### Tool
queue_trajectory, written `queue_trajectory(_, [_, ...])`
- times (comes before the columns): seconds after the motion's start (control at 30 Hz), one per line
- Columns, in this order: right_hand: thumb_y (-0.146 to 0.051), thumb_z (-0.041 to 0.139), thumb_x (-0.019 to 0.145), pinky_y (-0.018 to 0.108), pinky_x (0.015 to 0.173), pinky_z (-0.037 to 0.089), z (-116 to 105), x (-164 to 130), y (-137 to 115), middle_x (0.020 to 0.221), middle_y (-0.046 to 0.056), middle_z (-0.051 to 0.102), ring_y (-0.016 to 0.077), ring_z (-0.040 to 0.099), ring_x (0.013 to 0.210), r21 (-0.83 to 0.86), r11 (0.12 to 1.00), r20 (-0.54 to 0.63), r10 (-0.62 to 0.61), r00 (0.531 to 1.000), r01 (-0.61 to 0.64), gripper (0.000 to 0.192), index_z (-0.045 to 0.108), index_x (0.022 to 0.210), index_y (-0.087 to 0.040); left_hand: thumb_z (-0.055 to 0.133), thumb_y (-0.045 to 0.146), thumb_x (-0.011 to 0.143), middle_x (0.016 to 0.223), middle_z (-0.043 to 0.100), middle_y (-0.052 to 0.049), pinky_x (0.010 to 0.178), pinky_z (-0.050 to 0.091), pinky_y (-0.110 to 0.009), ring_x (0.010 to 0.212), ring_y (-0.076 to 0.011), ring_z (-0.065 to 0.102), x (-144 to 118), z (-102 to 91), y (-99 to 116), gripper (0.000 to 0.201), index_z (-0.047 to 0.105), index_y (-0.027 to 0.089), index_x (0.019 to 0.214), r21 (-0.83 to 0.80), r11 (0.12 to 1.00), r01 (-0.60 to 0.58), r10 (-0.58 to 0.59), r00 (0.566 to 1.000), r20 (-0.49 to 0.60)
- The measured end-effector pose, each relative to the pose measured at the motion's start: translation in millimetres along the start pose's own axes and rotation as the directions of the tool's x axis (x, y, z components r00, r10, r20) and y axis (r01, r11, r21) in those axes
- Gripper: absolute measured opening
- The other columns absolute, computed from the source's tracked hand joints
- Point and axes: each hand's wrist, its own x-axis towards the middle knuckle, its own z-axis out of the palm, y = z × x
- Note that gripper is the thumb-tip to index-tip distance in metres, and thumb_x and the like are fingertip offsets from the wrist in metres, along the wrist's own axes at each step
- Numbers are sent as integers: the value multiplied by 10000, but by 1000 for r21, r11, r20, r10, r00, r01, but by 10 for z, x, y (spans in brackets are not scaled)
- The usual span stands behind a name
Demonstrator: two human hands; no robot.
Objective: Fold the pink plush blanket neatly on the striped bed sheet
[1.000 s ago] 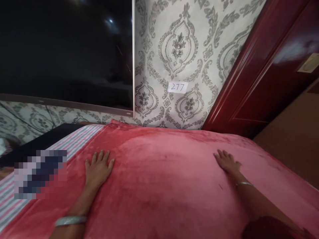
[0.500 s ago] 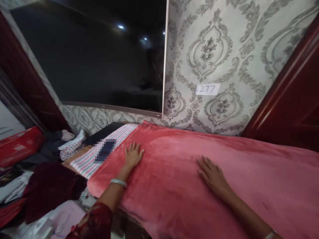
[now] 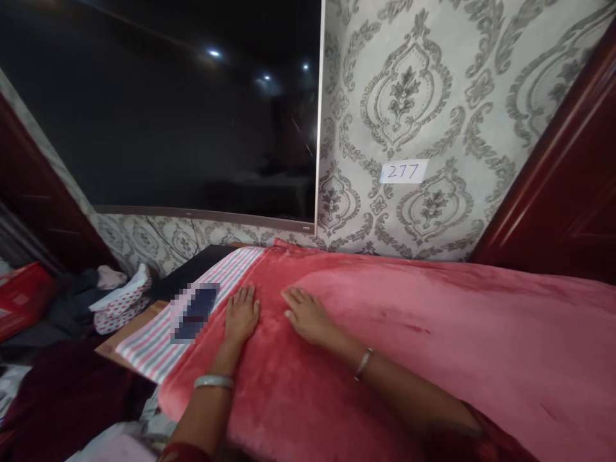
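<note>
Up close, wearing a pale bangle [image 3: 213, 381] on the left wrist and a thinner silvery bangle [image 3: 364, 364] on the right. Spreading the left hand [image 3: 242, 316] and right hand [image 3: 310, 317] palm down on the red blanket [image 3: 414, 295], both released, fingers stretched out over the nap. Lying well apart half a second ago; now near each other at the blanket's left end, after a slide of the right across from the paler middle. Showing short dark streaks there now, about where the right hand lay. Spread over the worktop [image 3: 131, 327], past its wooden edge on the left: blanket and, along the blanket's end, striped cloth [image 3: 144, 353]. On those stripes, just beyond the left hand, a pixelated dark item [image 3: 195, 313], too masked to identify. Farther left, heaped: maroon cloth [image 3: 67, 398], dotted fabric [image 3: 122, 308] and a red bag [image 3: 22, 298], contents hidden. Behind, a black panel [image 3: 192, 273], then a large dark screen [image 3: 168, 115] before patterned wallpaper [image 3: 414, 83]; to its right, a paper label [image 3: 403, 171] reading 277 and dark red woodwork [image 3: 563, 186].
</note>
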Motion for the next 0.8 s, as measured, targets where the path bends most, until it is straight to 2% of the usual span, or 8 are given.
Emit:
queue_trajectory(0.13, [-261, 348, 967, 501, 1198, 272, 252, 544, -235, 1600, -37, 354, 250, 293, 1498, 48, 992, -32, -113, 993, 114, 588, 360, 1551, -324, 309, 265, 984, 1534, 463, -164, 1190, 298, -478, 1441, -291, 396, 21, 27, -27, 546, 466, 89, 1476, 23, 1000, -13, 13, 1000, -2])
queue_trajectory(0.23, [-323, 394, 977, 492, 1190, 275, 348, 824, -111, 1581, -63, 390, 244, 318, 1487, 6, 991, 15, -137, 990, 137, 545, 404, 1517, -388, 315, 261, 981, 1519, 479, -177, 1180, 310, -497, 1428, -305, 414, 30, 47, -35, 535, 499, 91, 1453, 39, 999, -23, 24, 1000, -12])
queue_trajectory(0.33, [-452, 427, 982, 492, 1179, 277, 247, 945, 286, 1579, -47, 405, 229, 341, 1473, -120, 993, 77, -11, 997, 20, 501, 456, 1480, -410, 330, 267, 978, 1499, 506, -171, 1171, 325, -491, 1402, -304, 448, 36, 68, -41, 523, 525, 115, 1439, 53, 998, -33, 34, 999, -27])
queue_trajectory(0.47, [-410, 345, 1001, 602, 1133, 269, -175, 699, 1141, 1612, 108, 351, 293, 311, 1478, -239, 934, 9, 274, 962, -264, 554, 425, 1517, -226, 320, 272, 979, 1515, 491, -157, 1181, 309, -484, 1419, -292, 425, 45, 77, -38, 528, 515, 123, 1447, 40, 999, -17, 18, 1000, -16])
queue_trajectory(0.6, [-374, 264, 1004, 675, 1096, 245, -675, -102, 2051, 1622, 187, 297, 353, 286, 1482, -294, 783, -81, 551, 831, -548, 575, 384, 1538, -197, 311, 274, 976, 1511, 492, -173, 1184, 293, -495, 1424, -303, 413, 48, 54, -18, 539, 505, 105, 1450, 9, 1000, -11, 11, 1000, -3])
queue_trajectory(0.67, [-412, 256, 1005, 664, 1096, 262, -867, -570, 2391, 1627, 159, 304, 351, 275, 1487, -274, 643, -138, 710, 690, -716, 573, 394, 1532, -235, 310, 277, 977, 1511, 491, -175, 1185, 287, -494, 1429, -304, 403, 43, 30, -5, 542, 499, 97, 1452, -14, 1000, -8, 8, 1000, 6])
queue_trajectory(0.73, [-466, 242, 1005, 679, 1067, 294, -981, -923, 2573, 1607, 178, 331, 380, 301, 1468, -222, 506, -212, 810, 548, -834, 585, 446, 1499, -229, 308, 284, 980, 1519, 481, -175, 1186, 283, -494, 1434, -304, 393, 36, 3, 8, 545, 488, 92, 1457, -39, 999, -5, 6, 1000, 16])
queue_trajectory(0.8, [-489, 228, 1004, 687, 1042, 319, -983, -1070, 2535, 1577, 233, 349, 411, 307, 1452, -190, 473, -283, 813, 510, -860, 617, 477, 1471, -170, 305, 290, 985, 1530, 468, -170, 1191, 272, -493, 1438, -301, 385, 29, -21, 22, 544, 480, 93, 1462, -59, 998, -5, 6, 1000, 30])
